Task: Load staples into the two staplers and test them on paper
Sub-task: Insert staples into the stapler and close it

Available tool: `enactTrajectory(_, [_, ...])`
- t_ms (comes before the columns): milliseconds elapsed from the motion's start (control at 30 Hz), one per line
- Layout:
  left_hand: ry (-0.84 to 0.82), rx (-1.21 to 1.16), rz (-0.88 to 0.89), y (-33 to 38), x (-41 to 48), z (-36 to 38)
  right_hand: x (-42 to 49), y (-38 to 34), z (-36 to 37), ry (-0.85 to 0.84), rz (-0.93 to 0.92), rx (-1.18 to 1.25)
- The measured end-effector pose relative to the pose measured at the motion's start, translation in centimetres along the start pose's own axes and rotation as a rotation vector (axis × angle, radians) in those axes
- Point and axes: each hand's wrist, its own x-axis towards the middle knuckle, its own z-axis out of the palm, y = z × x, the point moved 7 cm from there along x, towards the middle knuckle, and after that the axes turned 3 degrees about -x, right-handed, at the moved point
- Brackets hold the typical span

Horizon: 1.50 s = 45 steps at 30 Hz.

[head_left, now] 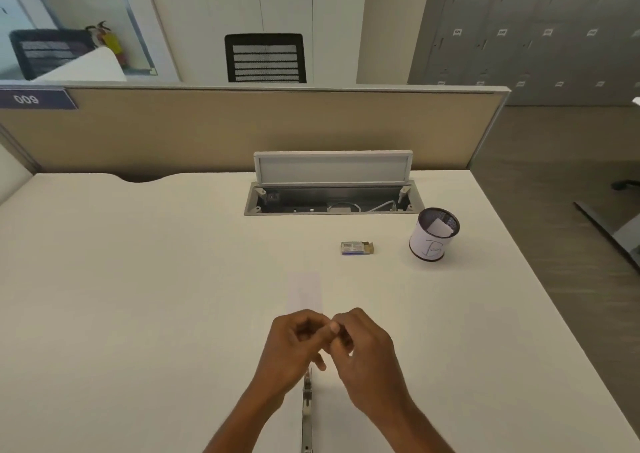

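Note:
My left hand (294, 341) and my right hand (363, 345) meet over the near middle of the white desk (138, 279), fingers curled, fingertips touching. What they pinch between them is too small and hidden to tell. Under them a stapler (307, 411) lies opened out flat, its metal track running toward me. A white slip of paper (304, 291) lies just beyond the hands. A small staple box (356, 248), its end flap open, sits farther back to the right.
A black mesh pen cup (433, 234) wrapped in white paper stands at the back right. An open cable hatch (332, 199) with its lid raised sits at the desk's far edge, before a beige partition (242, 127). The desk's right edge drops to the floor.

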Motion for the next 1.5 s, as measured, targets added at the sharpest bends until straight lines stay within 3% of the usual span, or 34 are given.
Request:
enactTrajectory(167, [0.01,0.03,0.031,-0.2,-0.9,-1.1,-0.5,-0.5,0.5,-0.075,0.002,0.087])
enactTrajectory(367, [-0.125,0.173,0.06,-1.0,-1.6,-2.1,-1.1,1.5,1.6,-0.251,0.306,0.353])
enactTrajectory(533, [-0.228,0.263,0.027,-2.4,-2.3,-2.2,-2.2,2.1,3.1,-0.414,0.393,0.315])
enactTrajectory(633, [-0.158,0.243,-0.011,-3.2,-2.6,-3.4,-2.5,2.6,3.7,-0.454,0.422,0.286])
enactTrajectory(733, [0.056,0.284,-0.05,-4.6,-3.1,-6.3,-2.7,3.5,4.4,-0.482,0.478,0.236])
enactTrajectory(867, [0.173,0.447,-0.152,-7.5,-4.4,-8.1,-2.6,4.8,4.9,-0.47,0.582,0.206])
enactTrajectory(1133, [0.138,0.688,-0.306,-11.5,-5.5,-5.1,-0.7,5.4,7.1,-0.407,0.657,0.089])
enactTrajectory(1500, [0.05,0.863,-0.319,-12.5,-5.2,-2.1,-0.5,6.3,9.6,-0.371,0.742,-0.104])
